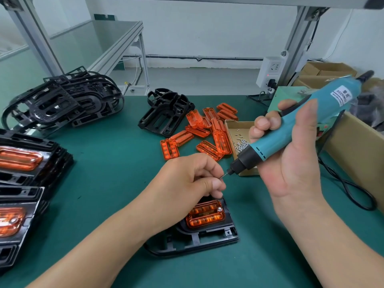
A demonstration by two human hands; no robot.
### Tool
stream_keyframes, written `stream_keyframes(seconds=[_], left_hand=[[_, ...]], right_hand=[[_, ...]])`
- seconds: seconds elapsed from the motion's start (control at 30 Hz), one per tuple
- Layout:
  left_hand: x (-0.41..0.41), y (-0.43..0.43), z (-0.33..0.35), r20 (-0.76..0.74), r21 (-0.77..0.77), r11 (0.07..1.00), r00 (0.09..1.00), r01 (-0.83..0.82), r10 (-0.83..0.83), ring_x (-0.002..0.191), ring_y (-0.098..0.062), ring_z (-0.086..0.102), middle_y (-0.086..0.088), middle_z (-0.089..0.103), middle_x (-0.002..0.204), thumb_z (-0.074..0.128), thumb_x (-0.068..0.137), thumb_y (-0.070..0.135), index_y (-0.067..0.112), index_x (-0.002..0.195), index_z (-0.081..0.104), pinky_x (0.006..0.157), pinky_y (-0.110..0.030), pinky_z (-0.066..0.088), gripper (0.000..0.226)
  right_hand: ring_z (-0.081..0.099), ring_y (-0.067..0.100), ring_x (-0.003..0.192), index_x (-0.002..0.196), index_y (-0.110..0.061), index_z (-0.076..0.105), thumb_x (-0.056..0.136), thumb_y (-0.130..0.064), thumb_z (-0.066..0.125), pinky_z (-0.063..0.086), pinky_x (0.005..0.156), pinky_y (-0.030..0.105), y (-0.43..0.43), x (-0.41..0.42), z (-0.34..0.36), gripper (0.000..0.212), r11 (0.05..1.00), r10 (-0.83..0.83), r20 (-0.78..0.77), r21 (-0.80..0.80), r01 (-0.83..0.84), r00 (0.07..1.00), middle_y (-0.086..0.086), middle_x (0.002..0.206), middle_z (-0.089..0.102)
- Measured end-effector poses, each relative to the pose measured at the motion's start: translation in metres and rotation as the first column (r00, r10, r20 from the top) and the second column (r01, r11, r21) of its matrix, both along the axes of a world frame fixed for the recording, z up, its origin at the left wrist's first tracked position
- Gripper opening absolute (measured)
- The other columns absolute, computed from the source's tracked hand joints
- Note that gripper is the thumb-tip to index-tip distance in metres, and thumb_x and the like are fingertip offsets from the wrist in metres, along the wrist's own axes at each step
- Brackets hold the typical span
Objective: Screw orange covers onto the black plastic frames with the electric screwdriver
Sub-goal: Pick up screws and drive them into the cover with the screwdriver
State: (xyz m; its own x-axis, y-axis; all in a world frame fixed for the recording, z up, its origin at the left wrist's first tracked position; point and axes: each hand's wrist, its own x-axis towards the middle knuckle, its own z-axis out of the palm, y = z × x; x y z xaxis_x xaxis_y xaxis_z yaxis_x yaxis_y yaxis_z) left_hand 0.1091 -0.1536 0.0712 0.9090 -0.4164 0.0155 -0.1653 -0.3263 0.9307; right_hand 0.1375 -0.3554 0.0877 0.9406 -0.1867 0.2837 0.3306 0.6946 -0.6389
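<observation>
I've got my right hand [291, 163] clenched round the electric screwdriver [291, 132], tilted down to the left so its bit meets my left hand [187, 179]. There, thumb and forefinger pinch what I take to be a screw [222, 177] onto the tip; it's too small to be sure. I hold this above the work, not on it, so the screw loads before I come down. The orange cover [205, 217] sits in the black frame [197, 240] on the green mat [104, 163] just below my left hand, with one seated screw head [219, 209] showing at its far right corner. The screw box [234, 129] and loose covers [207, 132] lie within reach beyond, bare frames [62, 104] further left
</observation>
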Motion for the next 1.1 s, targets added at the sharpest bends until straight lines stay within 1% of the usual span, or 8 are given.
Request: stream_keyframes(seconds=[0.1,0.2,0.4,0.53,0.67,0.83,0.93,1.1], left_hand=[[0.000,0.001,-0.001,0.121,0.122,0.992,0.993,-0.020,0.005,0.086,0.001,0.075,0.017,0.078,0.088,0.070,0.099,0.020,0.037,0.096,0.066,0.083,-0.029,0.057,0.018],[0.001,0.002,-0.001,0.155,0.178,0.984,0.988,-0.017,-0.011,0.086,0.003,0.073,0.021,0.076,0.085,0.069,0.099,0.024,0.041,0.099,0.062,0.081,-0.031,0.056,0.018],[0.004,0.006,0.002,0.012,0.096,0.993,0.998,0.067,-0.069,0.088,-0.006,0.077,0.014,0.080,0.094,0.063,0.099,0.018,0.041,0.100,0.064,0.087,-0.036,0.055,0.023],[0.002,0.004,-0.002,0.115,0.177,0.984,0.993,-0.023,0.003,0.088,0.000,0.074,0.021,0.077,0.087,0.068,0.098,0.023,0.041,0.101,0.062,0.086,-0.037,0.057,0.019],[0.000,0.001,0.000,0.175,0.152,0.985,0.983,-0.085,0.058,0.088,0.000,0.073,0.021,0.077,0.085,0.071,0.098,0.025,0.040,0.102,0.063,0.087,-0.037,0.059,0.018],[0.000,0.000,-0.003,0.240,0.198,0.976,0.970,-0.093,0.044,0.091,0.003,0.071,0.026,0.075,0.088,0.071,0.099,0.024,0.038,0.113,0.064,0.083,-0.022,0.055,0.021],[0.001,0.001,-0.005,0.209,0.135,0.987,0.976,-0.091,0.062,0.091,0.002,0.073,0.022,0.076,0.087,0.074,0.097,0.020,0.038,0.110,0.065,0.085,-0.017,0.053,0.024],[0.005,0.003,-0.005,0.122,0.038,0.997,0.991,-0.063,0.058,0.097,0.000,0.074,0.019,0.078,0.098,0.081,0.091,0.018,0.040,0.109,0.067,0.093,-0.029,0.056,0.032]], right_hand=[[0.056,0.016,0.076,0.107,-0.019,0.058,0.093,-0.053,0.062,0.050,0.075,0.029,0.002,-0.002,-0.001,0.037,0.999,0.036,0.031,-0.039,-0.034,0.999,-0.001,0.080,0.049],[0.055,0.017,0.077,0.110,-0.019,0.056,0.092,-0.055,0.061,0.049,0.077,0.029,0.004,-0.003,-0.002,0.041,0.995,0.057,0.066,-0.082,-0.051,0.996,-0.001,0.081,0.049],[0.056,0.017,0.078,0.108,-0.019,0.057,0.092,-0.056,0.058,0.051,0.078,0.030,0.004,-0.004,0.000,0.040,0.994,0.092,0.054,-0.057,-0.089,0.994,0.000,0.080,0.050],[0.058,0.019,0.079,0.108,-0.020,0.059,0.092,-0.054,0.062,0.053,0.080,0.033,0.007,-0.003,-0.004,0.038,0.993,0.047,0.005,-0.110,-0.046,0.999,0.000,0.080,0.053],[0.058,0.017,0.077,0.107,-0.018,0.055,0.088,-0.055,0.066,0.053,0.078,0.031,0.007,-0.001,-0.010,0.043,0.999,-0.023,-0.097,-0.025,0.021,0.995,0.000,0.079,0.051],[0.059,0.017,0.077,0.108,-0.018,0.054,0.088,-0.057,0.063,0.052,0.080,0.031,0.008,0.001,-0.014,0.045,0.999,-0.042,-0.099,0.013,0.043,0.994,0.000,0.080,0.050],[0.059,0.017,0.078,0.109,-0.018,0.055,0.088,-0.057,0.065,0.053,0.081,0.030,0.007,0.001,-0.014,0.046,0.999,-0.028,-0.078,0.015,0.030,0.997,0.000,0.080,0.050],[0.059,0.016,0.078,0.109,-0.018,0.055,0.087,-0.058,0.065,0.053,0.079,0.030,0.006,0.002,-0.012,0.047,0.999,-0.025,-0.072,0.039,0.028,0.997,0.000,0.080,0.050]])
